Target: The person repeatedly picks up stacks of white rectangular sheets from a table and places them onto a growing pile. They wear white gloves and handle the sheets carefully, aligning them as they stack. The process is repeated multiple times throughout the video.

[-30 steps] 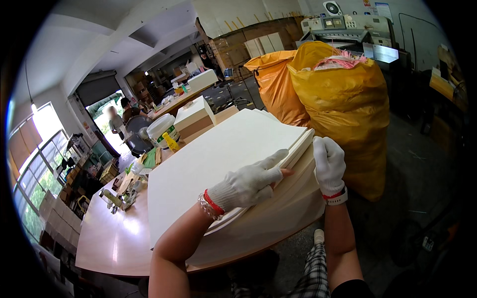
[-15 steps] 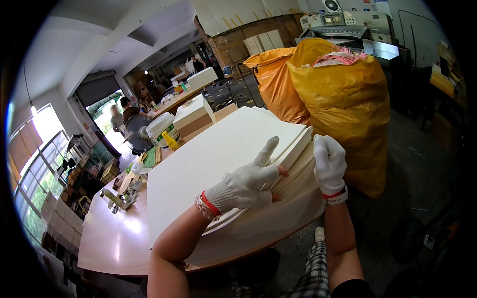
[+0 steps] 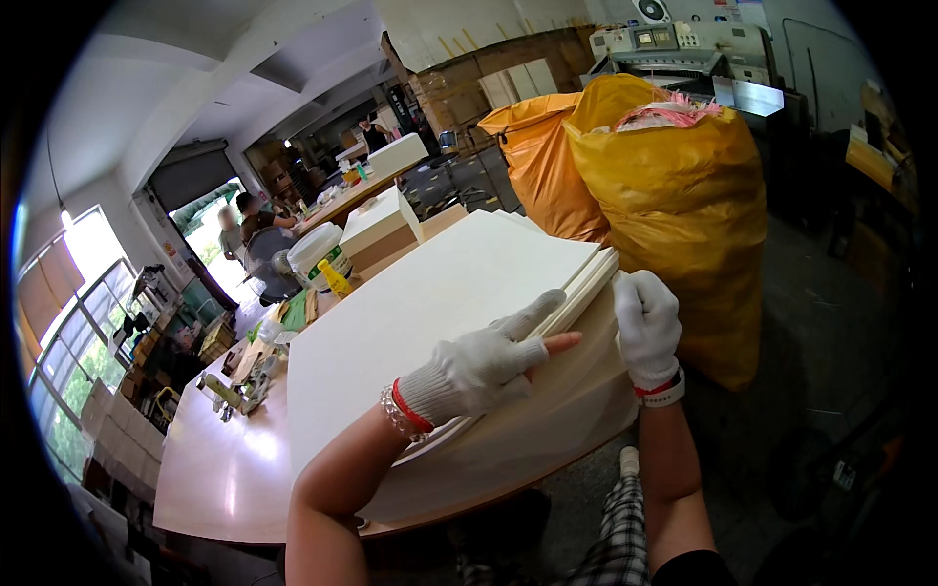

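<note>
A thick stack of large cream paper sheets (image 3: 420,303) lies on a wooden table (image 3: 210,479). My left hand (image 3: 484,366), in a white knit glove with a bare fingertip showing, rests flat on the near right edge of the stack and lifts a part of the sheets. My right hand (image 3: 647,327), also gloved, grips the right corner of the lifted sheets from the side. The lower sheets curve down over the table's edge beneath both hands.
Two big yellow and orange sacks (image 3: 674,186) stand right of the table. More paper stacks (image 3: 381,230), a white bucket (image 3: 315,256) and a yellow bottle (image 3: 335,280) sit farther back. A machine (image 3: 674,44) stands behind the sacks. People sit at the far left.
My left hand has slid along the stack's edge, its fingers spreading flat. The gripped bundle of sheets has shifted and lifted a little at the right corner.
</note>
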Available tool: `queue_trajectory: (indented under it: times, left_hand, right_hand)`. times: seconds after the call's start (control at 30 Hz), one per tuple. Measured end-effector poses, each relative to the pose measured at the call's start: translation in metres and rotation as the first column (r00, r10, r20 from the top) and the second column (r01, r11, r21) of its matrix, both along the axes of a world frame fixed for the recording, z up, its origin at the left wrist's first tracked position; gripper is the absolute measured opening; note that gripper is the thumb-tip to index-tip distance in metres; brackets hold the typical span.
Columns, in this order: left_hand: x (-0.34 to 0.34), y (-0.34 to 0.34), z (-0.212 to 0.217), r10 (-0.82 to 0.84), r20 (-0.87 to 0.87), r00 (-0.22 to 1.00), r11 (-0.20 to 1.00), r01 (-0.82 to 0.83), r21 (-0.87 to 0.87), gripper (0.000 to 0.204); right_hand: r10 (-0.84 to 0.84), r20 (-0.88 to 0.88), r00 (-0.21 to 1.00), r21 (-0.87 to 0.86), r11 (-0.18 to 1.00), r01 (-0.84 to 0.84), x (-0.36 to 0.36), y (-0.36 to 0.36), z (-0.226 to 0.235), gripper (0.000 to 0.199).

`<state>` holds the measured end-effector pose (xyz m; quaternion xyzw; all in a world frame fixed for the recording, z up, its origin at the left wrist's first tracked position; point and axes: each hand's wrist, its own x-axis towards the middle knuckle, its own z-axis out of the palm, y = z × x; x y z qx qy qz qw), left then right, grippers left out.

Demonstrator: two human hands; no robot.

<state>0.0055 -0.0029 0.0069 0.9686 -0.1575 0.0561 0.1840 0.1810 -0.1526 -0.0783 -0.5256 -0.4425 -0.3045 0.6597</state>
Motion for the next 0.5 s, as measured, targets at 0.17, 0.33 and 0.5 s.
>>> queue_trajectory:
  times: [0.17,0.33,0.5]
  left_hand:
    - [0.011,-0.008,-0.001,0.023,0.1,0.995,0.988,-0.038,0.149,0.038]
    - [0.01,-0.017,0.0,0.082,0.099,0.992,0.978,-0.099,0.182,0.037]
    - [0.008,-0.011,0.002,0.099,-0.004,0.995,0.994,-0.098,0.052,0.027]
  right_hand:
    - [-0.064,0.075,0.995,0.026,0.998,0.062,0.004,0.001,-0.005,0.014]
    - [-0.029,0.054,0.998,0.034,0.999,0.027,0.007,0.0,-0.007,0.015]
    - [0.029,-0.051,0.998,0.031,0.999,-0.028,0.003,0.0,-0.005,0.016]
